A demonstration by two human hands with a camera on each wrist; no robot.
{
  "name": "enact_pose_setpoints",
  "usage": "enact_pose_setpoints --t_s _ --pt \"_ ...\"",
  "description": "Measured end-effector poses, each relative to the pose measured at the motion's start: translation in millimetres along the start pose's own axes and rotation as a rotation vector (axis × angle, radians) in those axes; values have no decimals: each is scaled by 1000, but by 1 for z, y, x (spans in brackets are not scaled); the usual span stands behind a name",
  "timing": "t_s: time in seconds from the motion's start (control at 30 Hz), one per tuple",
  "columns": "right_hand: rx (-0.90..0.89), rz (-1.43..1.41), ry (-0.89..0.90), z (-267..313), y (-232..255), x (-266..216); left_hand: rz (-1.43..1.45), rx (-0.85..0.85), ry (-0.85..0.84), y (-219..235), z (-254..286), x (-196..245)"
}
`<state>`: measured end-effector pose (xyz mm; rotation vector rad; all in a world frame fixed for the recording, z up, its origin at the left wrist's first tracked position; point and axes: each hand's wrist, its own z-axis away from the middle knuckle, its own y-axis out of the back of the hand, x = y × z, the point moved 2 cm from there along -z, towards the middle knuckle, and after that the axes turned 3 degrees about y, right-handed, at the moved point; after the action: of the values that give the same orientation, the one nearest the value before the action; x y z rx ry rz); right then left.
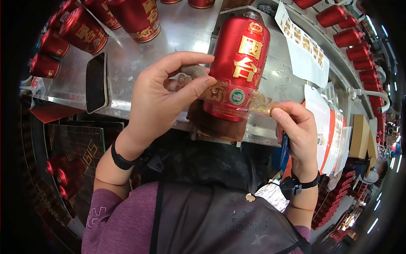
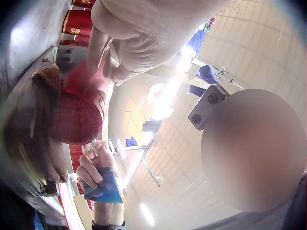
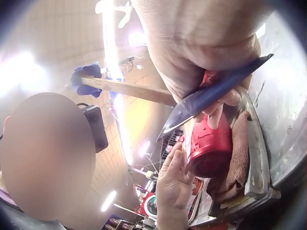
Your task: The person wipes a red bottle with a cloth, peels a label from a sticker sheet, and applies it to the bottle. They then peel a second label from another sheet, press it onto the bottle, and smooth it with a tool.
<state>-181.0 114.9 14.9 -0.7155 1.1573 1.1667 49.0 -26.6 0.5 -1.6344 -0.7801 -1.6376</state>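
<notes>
A red bottle [image 1: 241, 51] with large gold characters lies on a brown cloth [image 1: 218, 131] on the metal bench. A clear decal strip [image 1: 260, 101] with gold dragons and a green round emblem stretches across its lower part. My left hand [image 1: 163, 84] pinches the strip's left end between thumb and forefinger, and a grey-brown pad [image 1: 193, 71] sits within that hand. At the other end, my right hand [image 1: 298, 127] pinches the strip with thumb and forefinger. Tucked under the right hand's other fingers is a flat blue scraper [image 3: 216, 98], also showing in the left wrist view.
Several red bottles [image 1: 84, 34] stand at the back left, near a phone [image 1: 97, 80] lying on the bench [image 1: 127, 63]. Decal sheets [image 1: 302, 51] lie to the right, with more papers [image 1: 321, 122] nearer me. Racks of red bottles [image 1: 359, 53] line the far right.
</notes>
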Motion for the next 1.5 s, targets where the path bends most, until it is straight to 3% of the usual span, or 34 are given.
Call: enact_pose_setpoints --t_s 0.37,0.73,1.1,1.2,1.27,1.33,1.4,1.5 --pt "-8 58 91 -4 -2 2 -3 15 -22 -1 -1 -1" --pt "-11 16 -29 -7 -3 4 44 -1 -26 -1 -2 -1" --pt "-12 14 -21 -19 -3 24 40 44 -67 1 -7 -21" --pt "46 77 63 -25 -1 35 54 90 -55 5 -10 -31" --pt "112 133 127 -28 3 36 157 240 22 7 -11 -37" --pt "271 142 251 -30 9 34 145 178 39 7 -12 -39" --pt "266 170 225 -25 1 18 22 58 39 -6 -12 -35" --pt "54 6 226 -25 -24 11 -18 -76 35 -25 -14 -30"
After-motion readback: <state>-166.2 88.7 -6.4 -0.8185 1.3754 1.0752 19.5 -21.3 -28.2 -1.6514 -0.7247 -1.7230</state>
